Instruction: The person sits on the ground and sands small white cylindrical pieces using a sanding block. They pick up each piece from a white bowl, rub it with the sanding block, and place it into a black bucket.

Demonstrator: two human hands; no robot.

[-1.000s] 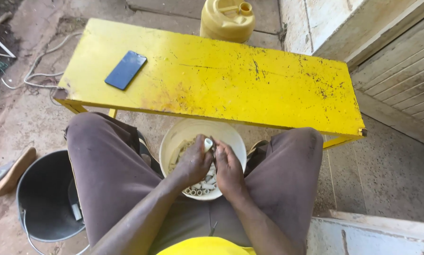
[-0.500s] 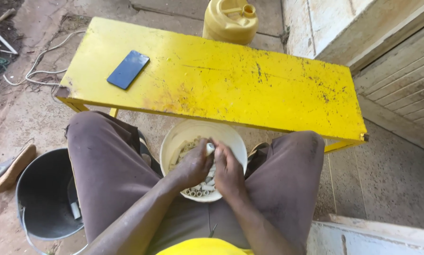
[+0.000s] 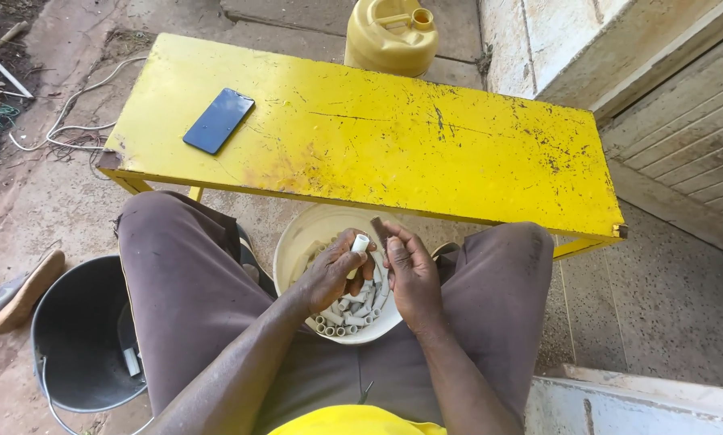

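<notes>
I sit with a white bowl [image 3: 306, 234] between my knees, filled with several short white tube pieces [image 3: 353, 312]. My left hand [image 3: 333, 270] pinches one short white tube piece [image 3: 361, 242] by its end, above the bowl. My right hand [image 3: 410, 270] is right beside it, fingers closed around a small dark tool [image 3: 378, 229] whose tip points at the tube. Both hands hover over the bowl, nearly touching each other.
A worn yellow bench [image 3: 377, 145] stands in front of my knees with a dark phone [image 3: 219, 120] on its left end. Behind it stands a yellow jerrycan [image 3: 389, 36]. A black bucket [image 3: 75, 338] sits by my left leg, a sandal [image 3: 19, 290] beyond it. A wall and door lie right.
Both hands stayed over the bowl. The tube piece in my left hand now stands out more plainly between the fingertips, with the right hand's tool close against it.
</notes>
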